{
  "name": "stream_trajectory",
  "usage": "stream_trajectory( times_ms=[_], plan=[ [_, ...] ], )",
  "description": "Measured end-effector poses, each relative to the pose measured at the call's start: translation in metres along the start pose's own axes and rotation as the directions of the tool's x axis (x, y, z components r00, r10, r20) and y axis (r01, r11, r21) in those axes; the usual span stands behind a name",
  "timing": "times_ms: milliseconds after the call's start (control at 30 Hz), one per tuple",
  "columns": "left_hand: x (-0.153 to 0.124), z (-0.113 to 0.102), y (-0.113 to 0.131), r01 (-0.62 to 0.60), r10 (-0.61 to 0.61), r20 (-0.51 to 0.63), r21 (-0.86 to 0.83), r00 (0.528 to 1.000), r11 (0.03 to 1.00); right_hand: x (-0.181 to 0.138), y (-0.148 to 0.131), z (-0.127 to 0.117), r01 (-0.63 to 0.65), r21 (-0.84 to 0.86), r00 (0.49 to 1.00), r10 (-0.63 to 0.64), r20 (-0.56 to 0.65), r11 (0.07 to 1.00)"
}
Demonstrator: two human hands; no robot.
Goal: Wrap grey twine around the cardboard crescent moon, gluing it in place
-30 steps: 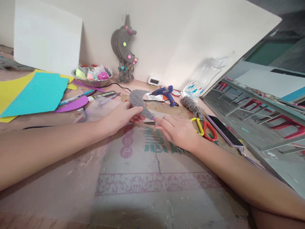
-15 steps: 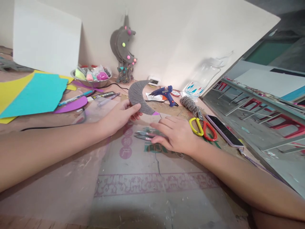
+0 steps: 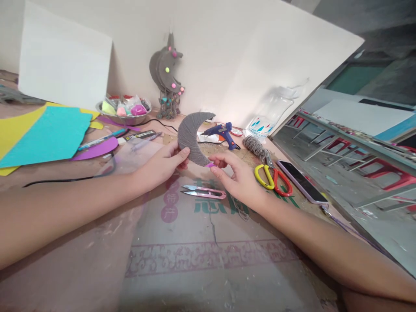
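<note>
A crescent moon shape [image 3: 191, 136] wound in grey yarn is held up above the table; its lower tip shows bare purple. My left hand [image 3: 170, 160] pinches its outer curve between thumb and fingers. At the purple tip, my right hand [image 3: 229, 171] has thumb and forefinger closed on it. Below the hands lie pink-handled thread snips [image 3: 204, 192], blades pointing left, touched by neither hand. Some loose grey yarn [image 3: 241, 210] lies beneath my right wrist.
Behind the crescent rests a blue glue gun [image 3: 224, 132]. To the right are a yarn bundle [image 3: 255, 148], scissors [image 3: 273, 178] with yellow and red handles, and a phone [image 3: 303, 183]. A metal bowl [image 3: 125, 118], coloured sheets [image 3: 48, 134] and a finished-looking moon ornament [image 3: 167, 73] stand further back.
My right hand has come away from the thread snips, leaving them on the table, and moved up to the crescent's purple tip. My left hand keeps its hold on the crescent.
</note>
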State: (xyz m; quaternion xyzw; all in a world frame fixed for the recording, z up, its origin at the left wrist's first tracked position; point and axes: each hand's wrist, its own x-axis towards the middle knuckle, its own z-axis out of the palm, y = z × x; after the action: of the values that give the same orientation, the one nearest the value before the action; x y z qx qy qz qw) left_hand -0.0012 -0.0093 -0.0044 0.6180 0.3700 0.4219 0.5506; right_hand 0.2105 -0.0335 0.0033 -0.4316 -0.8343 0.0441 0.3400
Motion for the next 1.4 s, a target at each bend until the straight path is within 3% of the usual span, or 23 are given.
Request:
stream_trajectory(
  times_ms=[100, 200, 300, 467, 667, 1033, 1200, 1300, 1400],
  plan=[
    [0.000, 0.000, 0.000, 0.006, -0.006, 0.006, -0.008, 1.000, 1.000, 0.001, -0.004, 0.002, -0.111, 0.083, 0.994, 0.111, 0.012, 0.990],
    [0.000, 0.001, 0.000, 0.001, 0.000, 0.018, -0.020, 1.000, 1.000, 0.002, -0.008, 0.002, -0.217, 0.214, 0.973, 0.193, 0.129, 0.952],
    [-0.001, 0.002, 0.002, 0.029, -0.028, 0.024, -0.042, 0.999, 0.999, 0.002, -0.010, 0.003, -0.303, 0.316, 0.941, 0.230, 0.248, 0.899],
    [-0.004, 0.003, 0.004, 0.044, -0.044, 0.030, 0.001, 0.999, 0.999, 0.002, -0.008, 0.005, -0.424, 0.471, 0.900, 0.304, 0.312, 0.774],
    [-0.003, 0.002, 0.004, 0.025, -0.025, 0.039, 0.005, 0.999, 1.000, 0.002, -0.005, 0.005, -0.461, 0.539, 0.887, 0.338, 0.316, 0.705],
    [-0.002, 0.003, 0.001, 0.045, -0.046, 0.061, 0.010, 0.997, 0.999, 0.002, -0.008, 0.003, -0.463, 0.488, 0.883, 0.339, 0.325, 0.740],
    [0.004, 0.002, -0.004, 0.013, -0.017, -0.040, -0.085, 0.999, 0.996, 0.000, -0.006, 0.006, -0.340, 0.344, 0.935, 0.277, 0.220, 0.875],
    [0.007, 0.001, -0.006, -0.006, 0.001, -0.050, -0.089, 0.999, 0.996, 0.000, 0.001, 0.006, -0.274, 0.350, 0.962, 0.262, 0.082, 0.896],
    [0.008, 0.001, -0.007, -0.014, 0.011, -0.032, -0.086, 0.999, 0.996, 0.002, 0.006, 0.003, -0.267, 0.354, 0.948, 0.310, -0.069, 0.896]
  ],
)
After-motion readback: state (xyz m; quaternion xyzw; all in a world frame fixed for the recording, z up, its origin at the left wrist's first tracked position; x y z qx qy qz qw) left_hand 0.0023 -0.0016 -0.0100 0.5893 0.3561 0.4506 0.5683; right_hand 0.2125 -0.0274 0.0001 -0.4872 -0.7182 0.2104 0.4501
